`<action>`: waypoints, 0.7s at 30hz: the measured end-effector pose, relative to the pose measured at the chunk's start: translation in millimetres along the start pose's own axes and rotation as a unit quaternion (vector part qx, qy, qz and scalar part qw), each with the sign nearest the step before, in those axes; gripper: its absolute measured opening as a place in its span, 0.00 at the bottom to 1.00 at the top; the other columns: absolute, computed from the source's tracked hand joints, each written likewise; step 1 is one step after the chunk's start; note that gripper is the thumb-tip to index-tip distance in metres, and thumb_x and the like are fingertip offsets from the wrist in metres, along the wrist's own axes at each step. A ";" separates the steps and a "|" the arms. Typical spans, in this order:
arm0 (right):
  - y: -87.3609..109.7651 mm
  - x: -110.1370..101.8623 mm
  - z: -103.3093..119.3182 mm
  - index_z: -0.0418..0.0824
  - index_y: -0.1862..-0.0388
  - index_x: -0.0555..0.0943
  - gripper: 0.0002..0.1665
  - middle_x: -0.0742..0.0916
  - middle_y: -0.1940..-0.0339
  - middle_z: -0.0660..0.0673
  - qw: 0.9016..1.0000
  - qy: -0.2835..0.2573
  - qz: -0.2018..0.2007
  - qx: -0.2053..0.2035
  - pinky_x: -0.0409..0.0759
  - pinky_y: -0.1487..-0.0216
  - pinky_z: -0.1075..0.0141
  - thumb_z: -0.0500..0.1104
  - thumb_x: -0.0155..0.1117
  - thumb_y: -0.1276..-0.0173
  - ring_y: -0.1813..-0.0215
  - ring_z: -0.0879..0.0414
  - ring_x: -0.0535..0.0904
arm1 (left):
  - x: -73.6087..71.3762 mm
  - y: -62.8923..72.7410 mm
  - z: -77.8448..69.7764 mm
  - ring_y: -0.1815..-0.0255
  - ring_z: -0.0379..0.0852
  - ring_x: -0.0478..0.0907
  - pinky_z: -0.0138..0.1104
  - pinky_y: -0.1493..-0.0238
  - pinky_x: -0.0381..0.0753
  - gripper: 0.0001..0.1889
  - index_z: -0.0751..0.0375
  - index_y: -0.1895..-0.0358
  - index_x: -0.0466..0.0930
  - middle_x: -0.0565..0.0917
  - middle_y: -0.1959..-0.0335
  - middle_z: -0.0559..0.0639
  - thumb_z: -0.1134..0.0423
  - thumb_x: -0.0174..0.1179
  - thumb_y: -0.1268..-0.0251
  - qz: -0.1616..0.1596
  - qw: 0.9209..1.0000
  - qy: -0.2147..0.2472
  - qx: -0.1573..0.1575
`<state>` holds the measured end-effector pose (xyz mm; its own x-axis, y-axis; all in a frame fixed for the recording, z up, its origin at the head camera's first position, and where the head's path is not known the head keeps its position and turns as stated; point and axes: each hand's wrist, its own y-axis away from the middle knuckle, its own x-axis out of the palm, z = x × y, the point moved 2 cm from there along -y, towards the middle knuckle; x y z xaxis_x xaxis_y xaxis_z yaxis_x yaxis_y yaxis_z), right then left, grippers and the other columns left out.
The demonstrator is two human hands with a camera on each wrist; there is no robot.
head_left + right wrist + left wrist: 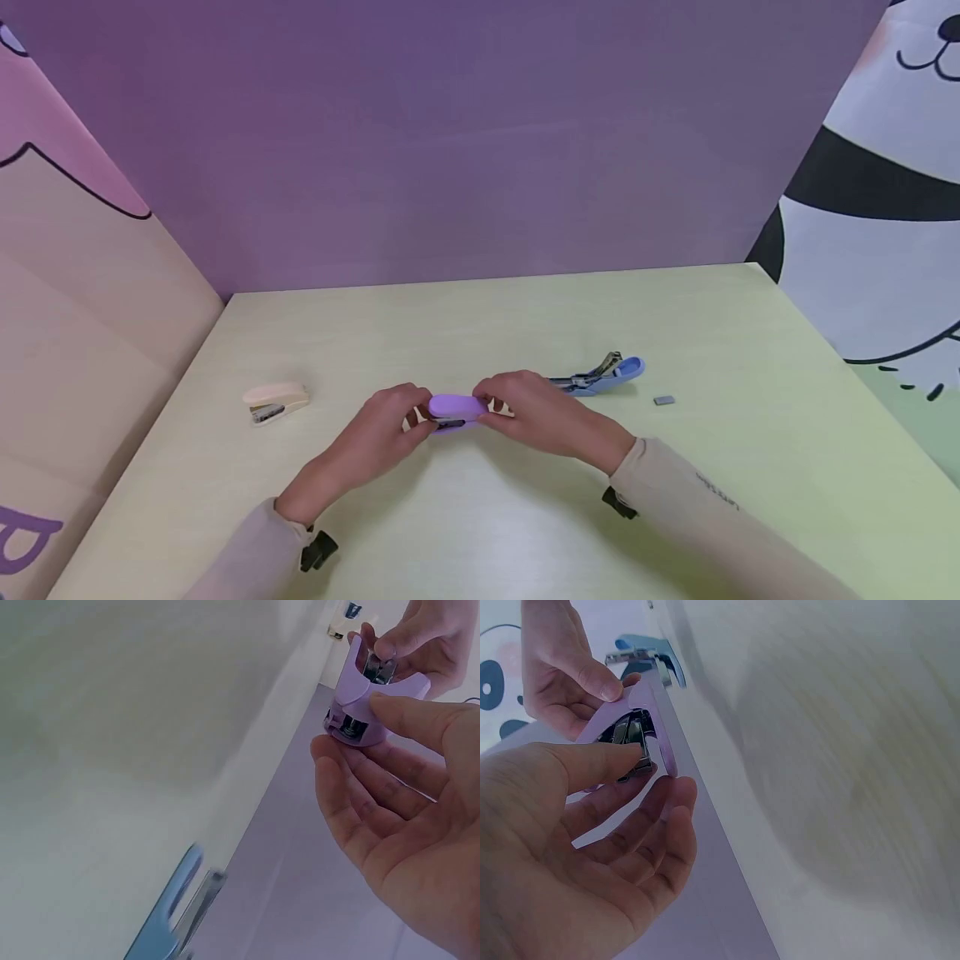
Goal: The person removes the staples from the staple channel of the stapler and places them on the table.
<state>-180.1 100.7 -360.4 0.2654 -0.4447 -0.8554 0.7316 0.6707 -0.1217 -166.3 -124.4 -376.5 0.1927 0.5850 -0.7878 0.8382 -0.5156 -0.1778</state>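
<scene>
A purple stapler (456, 407) is held above the table between both hands. My left hand (384, 435) pinches its left end; in the left wrist view the thumb lies against the dark metal magazine (630, 742). At the hinge end, my right hand (546, 418) grips the purple body, thumb on one side and fingers on the other, as the right wrist view shows. The stapler's top and base (360, 733) stand apart, with the metal part between them. Just beyond my right hand lies an opened blue stapler (618, 373), partly hidden by that hand.
A cream stapler (279, 397) sits at the left of the pale table (480, 533). On the right is a small grey block, apparently a staple strip (664, 400). A purple panel (480, 150) rises behind the table, with printed panels on both sides.
</scene>
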 end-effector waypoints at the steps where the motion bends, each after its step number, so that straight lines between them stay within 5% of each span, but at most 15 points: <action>1: 5.2 -0.8 -0.4 0.45 0.53 0.85 0.09 0.86 0.60 0.57 1.000 0.006 0.001 0.004 0.79 0.57 0.68 0.42 0.69 0.32 0.60 0.64 0.79 | 3.3 -0.5 -2.7 0.67 0.37 0.77 0.30 0.67 0.79 0.05 0.56 0.60 0.82 0.81 0.65 0.40 0.69 0.67 0.37 0.004 1.000 0.004 0.001; 12: 61.2 -11.4 -10.1 0.46 0.58 0.84 0.07 0.84 0.65 0.59 0.999 0.051 -0.005 0.012 0.80 0.59 0.67 0.41 0.71 0.35 0.63 0.65 0.79 | 37.0 -14.0 -38.5 0.68 0.36 0.76 0.28 0.64 0.78 0.03 0.55 0.62 0.82 0.80 0.65 0.41 0.67 0.64 0.34 0.061 0.997 0.012 0.035; 21: 77.2 -25.6 -31.9 0.44 0.60 0.83 0.07 0.84 0.67 0.58 0.998 0.045 -0.025 0.025 0.80 0.63 0.67 0.37 0.71 0.35 0.65 0.65 0.78 | 55.4 -43.2 -52.7 0.74 0.36 0.73 0.27 0.71 0.73 0.05 0.53 0.68 0.79 0.79 0.69 0.39 0.66 0.63 0.33 0.074 0.996 -0.008 0.053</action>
<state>-150.5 182.8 -364.0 0.1712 -0.4204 -0.8910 0.7741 0.6168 -0.1423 -165.0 -36.7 -381.3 0.3004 0.4883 -0.8193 0.7423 -0.6591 -0.1207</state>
